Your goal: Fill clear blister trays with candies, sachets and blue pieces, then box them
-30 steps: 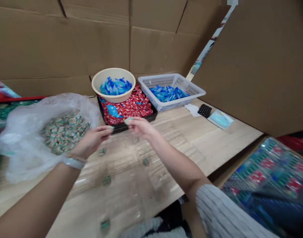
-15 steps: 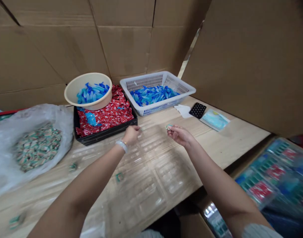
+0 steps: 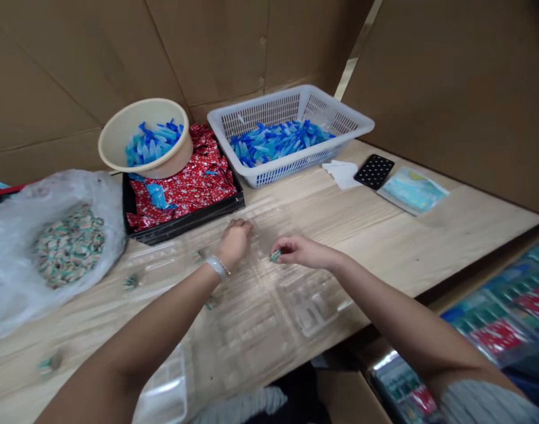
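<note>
Clear plastic trays (image 3: pixel 256 330) with moulded compartments lie side by side on the wooden table. Over their back part is my left hand (image 3: pixel 236 240), wearing a pale bracelet; its fingers point down and bend, and whatever they hold is hidden. Just to its right my right hand (image 3: pixel 298 252) pinches a small green and white striped piece (image 3: pixel 275 255) above a tray. Similar single pieces sit in or by the trays, one left of my left hand (image 3: pixel 198 256) and another further left (image 3: pixel 130 282). Many more fill a clear plastic bag (image 3: pixel 13 259) at the left.
Behind the trays, a black box (image 3: pixel 185 217) holds red wrappers, with a cream bowl (image 3: pixel 106 141) of blue pieces on it. A white basket (image 3: pixel 291 160) holds more blue pieces. A black dotted item (image 3: pixel 374 171) and blue packet (image 3: pixel 413 190) lie right. Filled packs (image 3: pixel 499 335) stand lower right.
The view has shifted. My right hand has moved left and down over the trays with the striped piece, closer to my left hand. The fingers of my left hand now point downward.
</note>
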`<state>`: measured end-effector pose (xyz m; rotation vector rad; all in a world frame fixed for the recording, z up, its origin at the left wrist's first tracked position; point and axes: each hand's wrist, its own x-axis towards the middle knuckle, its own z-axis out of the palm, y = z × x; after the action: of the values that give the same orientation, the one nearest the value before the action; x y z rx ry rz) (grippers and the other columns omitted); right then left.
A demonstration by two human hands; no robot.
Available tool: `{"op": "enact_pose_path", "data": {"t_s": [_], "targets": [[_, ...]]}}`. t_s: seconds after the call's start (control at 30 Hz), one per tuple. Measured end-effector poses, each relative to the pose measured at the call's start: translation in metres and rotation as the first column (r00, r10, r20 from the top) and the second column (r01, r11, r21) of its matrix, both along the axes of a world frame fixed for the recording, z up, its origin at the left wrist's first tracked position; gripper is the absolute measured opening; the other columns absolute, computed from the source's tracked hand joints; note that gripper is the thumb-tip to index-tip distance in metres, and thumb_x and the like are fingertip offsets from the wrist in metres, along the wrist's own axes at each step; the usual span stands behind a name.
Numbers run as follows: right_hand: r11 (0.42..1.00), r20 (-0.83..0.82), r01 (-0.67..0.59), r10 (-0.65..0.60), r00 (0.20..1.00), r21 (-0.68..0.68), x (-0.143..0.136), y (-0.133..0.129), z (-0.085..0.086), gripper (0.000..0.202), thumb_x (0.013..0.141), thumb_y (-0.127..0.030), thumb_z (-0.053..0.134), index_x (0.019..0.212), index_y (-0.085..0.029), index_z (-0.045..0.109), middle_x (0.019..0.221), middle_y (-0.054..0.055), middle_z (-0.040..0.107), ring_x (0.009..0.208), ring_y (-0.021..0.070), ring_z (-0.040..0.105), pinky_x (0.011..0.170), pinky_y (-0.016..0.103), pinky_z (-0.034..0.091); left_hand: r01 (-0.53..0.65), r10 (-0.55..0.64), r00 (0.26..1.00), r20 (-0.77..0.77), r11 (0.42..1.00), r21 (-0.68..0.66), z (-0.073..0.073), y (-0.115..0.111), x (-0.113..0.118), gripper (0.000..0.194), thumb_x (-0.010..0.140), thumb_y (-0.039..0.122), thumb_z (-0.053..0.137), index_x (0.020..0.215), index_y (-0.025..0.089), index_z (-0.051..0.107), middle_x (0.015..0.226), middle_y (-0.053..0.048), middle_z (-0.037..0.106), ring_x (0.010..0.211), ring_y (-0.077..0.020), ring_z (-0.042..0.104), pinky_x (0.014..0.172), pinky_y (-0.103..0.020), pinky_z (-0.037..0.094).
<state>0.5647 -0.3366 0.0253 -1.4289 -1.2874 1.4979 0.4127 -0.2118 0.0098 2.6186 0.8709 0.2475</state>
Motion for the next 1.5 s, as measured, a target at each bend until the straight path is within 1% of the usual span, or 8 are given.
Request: {"op": "enact_pose_path", "data": {"t_s": [0.1,0.2,0.57,0.83,1.03,1.23,1.37,1.5], "targets": [[0.969,0.364,-0.207,0.146,0.92,0.133,-0.011,-0.003,0.005,0.011,0.067,-0.01,0.055,0.075,-0.014,0.06,0.07,0.0,0.054,0.065,0.0108,0.048,0.06,0.023,0.037,0.014,-0.014,1.0,-0.018,1.0,0.018,0.0,0.0,0.0,0.024,0.08,0.018,0.039,0.071,0.014,0.061,0.085,-0.009,0.055,0.082,-0.0184,0.049,0.074,-0.03,0.039],[0.92,0.584,-0.346,0.182,0.791,0.183,-0.021,-0.006,0.009,0.016,0.065,-0.002,0.051,0.071,-0.014,0.06,0.073,0.002,0.053,0.067,0.0119,0.049,0.062,0.022,0.037,0.023,-0.023,1.0,-0.006,0.999,0.04,-0.002,0.0,-0.003,0.023,0.081,0.017,0.039,0.077,0.015,0.061,0.086,-0.009,0.055,0.084,-0.0199,0.048,0.076,-0.032,0.038],[0.899,0.839,-0.412,0.105,0.533,0.149,-0.045,-0.009,0.0,0.014,0.068,-0.003,0.05,0.076,-0.014,0.052,0.081,0.005,0.052,0.075,0.0146,0.048,0.065,0.024,0.036,0.032,-0.036,0.999,0.024,0.991,0.133,-0.005,0.003,-0.01,0.021,0.083,0.02,0.04,0.083,0.013,0.06,0.089,-0.01,0.056,0.088,-0.0205,0.047,0.079,-0.032,0.037],[0.898,0.712,-0.376,0.109,0.694,0.229,-0.036,-0.014,0.007,0.015,0.068,-0.002,0.053,0.078,-0.014,0.056,0.085,0.005,0.051,0.076,0.013,0.049,0.067,0.023,0.038,0.078,-0.078,0.992,0.102,0.997,-0.002,-0.011,0.008,-0.016,0.021,0.081,0.021,0.043,0.087,0.016,0.063,0.089,-0.008,0.057,0.087,-0.0183,0.048,0.081,-0.031,0.037],[0.88,0.738,-0.386,0.062,0.672,0.276,-0.037,-0.018,0.003,0.014,0.072,-0.003,0.05,0.075,-0.014,0.059,0.081,0.005,0.052,0.076,0.0138,0.049,0.068,0.024,0.038,0.099,-0.1,0.99,0.102,0.995,0.02,-0.004,0.006,-0.021,0.025,0.083,0.022,0.04,0.09,0.017,0.064,0.092,-0.008,0.058,0.09,-0.0189,0.048,0.083,-0.032,0.037],[0.904,0.767,-0.329,0.001,0.642,0.274,-0.035,-0.02,-0.003,0.01,0.076,-0.009,0.05,0.075,-0.014,0.058,0.075,0.004,0.051,0.069,0.0123,0.048,0.063,0.022,0.036,0.242,-0.231,0.96,0.159,0.969,-0.05,0.009,-0.033,-0.046,0.02,0.082,0.023,0.044,0.089,0.019,0.063,0.091,-0.006,0.057,0.088,-0.0172,0.049,0.08,-0.031,0.039],[0.907,0.795,-0.33,-0.007,0.607,0.26,-0.039,-0.019,-0.006,0.01,0.075,-0.01,0.05,0.073,-0.014,0.059,0.072,0.003,0.051,0.064,0.0119,0.047,0.06,0.022,0.034,0.319,-0.303,0.941,0.152,0.943,-0.095,0.008,-0.059,-0.052,0.017,0.081,0.023,0.047,0.084,0.019,0.063,0.089,-0.005,0.056,0.087,-0.0173,0.049,0.079,-0.031,0.04],[0.919,0.724,-0.224,-0.087,0.685,0.323,-0.041,-0.02,-0.012,0.012,0.071,-0.007,0.05,0.067,-0.015,0.057,0.066,0.001,0.051,0.062,0.011,0.046,0.058,0.022,0.034,0.297,-0.281,0.947,0.153,0.951,-0.091,0.002,-0.065,-0.049,0.013,0.078,0.019,0.049,0.082,0.019,0.062,0.088,-0.005,0.056,0.087,-0.0179,0.049,0.078,-0.032,0.04]]}}
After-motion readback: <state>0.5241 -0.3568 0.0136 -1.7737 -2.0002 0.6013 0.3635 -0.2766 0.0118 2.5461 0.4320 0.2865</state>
